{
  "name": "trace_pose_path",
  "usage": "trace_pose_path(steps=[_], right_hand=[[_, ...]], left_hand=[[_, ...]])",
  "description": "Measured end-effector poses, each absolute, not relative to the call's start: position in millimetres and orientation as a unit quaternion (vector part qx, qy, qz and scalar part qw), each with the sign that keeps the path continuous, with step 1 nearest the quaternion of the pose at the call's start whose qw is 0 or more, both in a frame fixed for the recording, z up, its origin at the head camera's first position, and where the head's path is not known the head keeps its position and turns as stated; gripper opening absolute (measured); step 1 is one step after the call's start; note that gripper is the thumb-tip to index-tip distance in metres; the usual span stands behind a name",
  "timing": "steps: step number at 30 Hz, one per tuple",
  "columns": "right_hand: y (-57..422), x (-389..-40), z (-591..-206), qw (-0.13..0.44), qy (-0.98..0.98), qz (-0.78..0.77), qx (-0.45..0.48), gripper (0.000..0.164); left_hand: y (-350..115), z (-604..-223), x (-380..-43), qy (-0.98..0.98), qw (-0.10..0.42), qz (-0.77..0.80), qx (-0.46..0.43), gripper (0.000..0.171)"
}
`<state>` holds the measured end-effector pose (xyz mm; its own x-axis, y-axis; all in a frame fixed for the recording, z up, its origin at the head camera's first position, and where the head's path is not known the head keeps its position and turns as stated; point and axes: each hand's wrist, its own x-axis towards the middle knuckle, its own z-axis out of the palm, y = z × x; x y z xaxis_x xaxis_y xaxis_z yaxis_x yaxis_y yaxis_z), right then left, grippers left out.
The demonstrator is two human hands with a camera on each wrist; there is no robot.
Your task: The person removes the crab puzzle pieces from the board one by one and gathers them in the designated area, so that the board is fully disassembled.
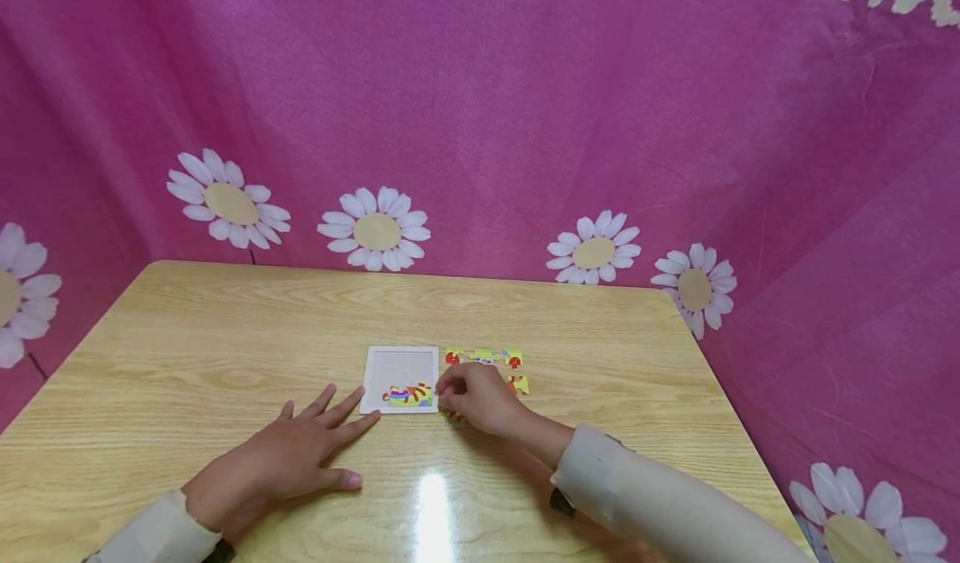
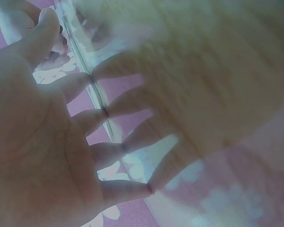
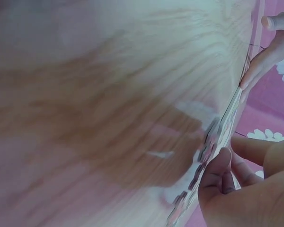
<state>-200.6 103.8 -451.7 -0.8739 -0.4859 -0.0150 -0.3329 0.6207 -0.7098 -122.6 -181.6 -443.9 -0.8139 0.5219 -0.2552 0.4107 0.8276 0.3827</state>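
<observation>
A white square puzzle tray [image 1: 405, 410] lies flat on the wooden table. Colourful joined puzzle pieces [image 1: 408, 394] fill part of its lower edge, and the upper part shows bare backing. My left hand [image 1: 300, 450] lies palm down with fingers spread, fingertips right at the tray's left and lower-left border. Just off the tray's right border, my right hand [image 1: 483, 398] has its thumb and fingers bent close together; I cannot tell whether they pinch a piece. Loose puzzle pieces [image 1: 483, 354] lie around and partly beneath that hand, some hidden by it.
The pale wooden table [image 1: 262, 321] extends around the tray on all sides. Behind it and along both sides hangs a pink curtain [image 1: 480, 113] with large white daisies. A bright light reflection [image 1: 432, 517] shows on the near tabletop.
</observation>
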Motion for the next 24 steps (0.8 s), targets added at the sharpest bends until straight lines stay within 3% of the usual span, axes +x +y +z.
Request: trace_pose_path(steps=[24], right_hand=[[67,-206,-454,0.112,0.879,-0.388,-0.254,0.011]], left_hand=[[-182,-444,-122,0.941,0.164,0.148,0.256,0.086]])
